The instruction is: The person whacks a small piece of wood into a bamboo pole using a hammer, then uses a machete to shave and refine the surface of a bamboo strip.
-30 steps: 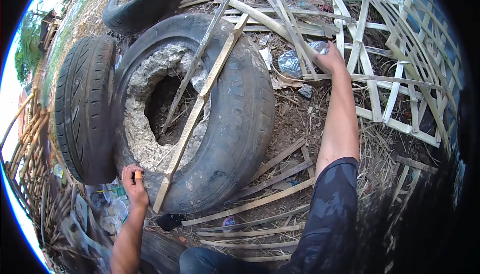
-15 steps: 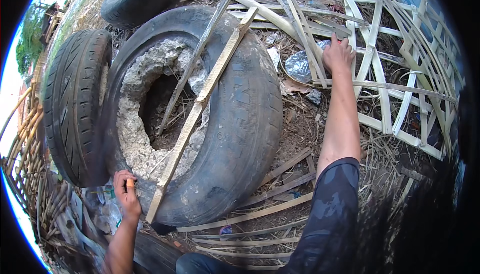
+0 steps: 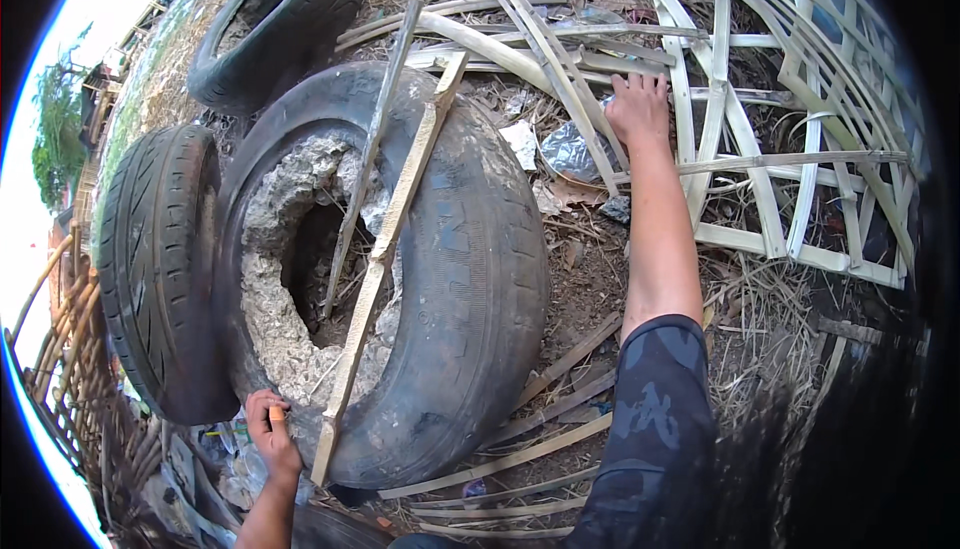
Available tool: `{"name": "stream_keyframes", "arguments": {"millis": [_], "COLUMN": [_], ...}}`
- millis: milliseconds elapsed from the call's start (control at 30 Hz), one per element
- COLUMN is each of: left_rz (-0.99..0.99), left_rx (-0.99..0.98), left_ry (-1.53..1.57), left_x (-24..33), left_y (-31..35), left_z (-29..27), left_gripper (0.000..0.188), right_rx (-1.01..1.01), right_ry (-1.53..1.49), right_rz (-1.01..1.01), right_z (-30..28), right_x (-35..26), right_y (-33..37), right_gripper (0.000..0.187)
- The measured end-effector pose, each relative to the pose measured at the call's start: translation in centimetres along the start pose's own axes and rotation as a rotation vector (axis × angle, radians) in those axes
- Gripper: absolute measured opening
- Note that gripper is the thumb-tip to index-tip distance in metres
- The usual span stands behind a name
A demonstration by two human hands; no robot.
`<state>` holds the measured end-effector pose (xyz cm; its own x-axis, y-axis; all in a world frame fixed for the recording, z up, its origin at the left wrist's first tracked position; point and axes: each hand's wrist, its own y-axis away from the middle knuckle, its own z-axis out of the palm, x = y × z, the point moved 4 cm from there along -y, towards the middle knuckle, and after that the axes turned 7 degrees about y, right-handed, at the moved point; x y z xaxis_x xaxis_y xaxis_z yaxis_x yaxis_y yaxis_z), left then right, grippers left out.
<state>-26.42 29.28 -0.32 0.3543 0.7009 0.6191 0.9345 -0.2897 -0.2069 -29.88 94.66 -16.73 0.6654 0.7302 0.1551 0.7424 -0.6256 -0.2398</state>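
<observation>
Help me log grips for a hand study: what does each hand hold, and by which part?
The left hand has its fingers on the near end of a wooden strip leaning on the tyre. The right hand rests on bamboo slats; whether it grips cannot be told.

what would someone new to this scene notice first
A big worn tyre packed with crumbling concrete fills the middle, a long bamboo strip lying across it. The left hand rests at its lower edge, near the strip's end. The right hand reaches up to a bamboo lattice.
</observation>
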Motion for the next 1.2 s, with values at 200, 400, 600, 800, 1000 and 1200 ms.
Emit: {"name": "stream_keyframes", "arguments": {"millis": [200, 400, 600, 800, 1000, 1200], "left_rz": [0.034, 0.033, 0.098, 0.069, 0.069, 0.093], "left_rx": [-0.005, -0.008, 0.039, 0.018, 0.037, 0.034], "left_ry": [-0.049, -0.034, -0.047, -0.010, -0.035, -0.073], "left_x": [0.8, 0.1, 0.2, 1.3, 0.3, 0.5], "left_y": [-0.5, -0.2, 0.1, -0.5, 0.1, 0.3], "left_z": [-0.5, 0.2, -1.3, 0.0, -0.9, -1.1], "left_gripper": [0.011, 0.013, 0.015, 0.016, 0.015, 0.015], "right_rx": [-0.237, -0.297, -0.437, -0.192, 0.130, 0.516], "right_ry": [0.072, -0.078, -0.194, 0.095, 0.186, 0.351], "right_rz": [-0.026, 0.051, 0.053, -0.091, -0.045, -0.105], "right_z": [-4.8, -8.6, -7.1, -8.7, -18.1, -30.0], "right_x": [0.3, 3.8, 4.1, 4.8, 6.1, 12.9], "right_y": [1.4, 1.2, 5.2, 5.6, 2.2, 2.6], "right_gripper": [0.048, 0.039, 0.024, 0.019, 0.014, 0.013]}}
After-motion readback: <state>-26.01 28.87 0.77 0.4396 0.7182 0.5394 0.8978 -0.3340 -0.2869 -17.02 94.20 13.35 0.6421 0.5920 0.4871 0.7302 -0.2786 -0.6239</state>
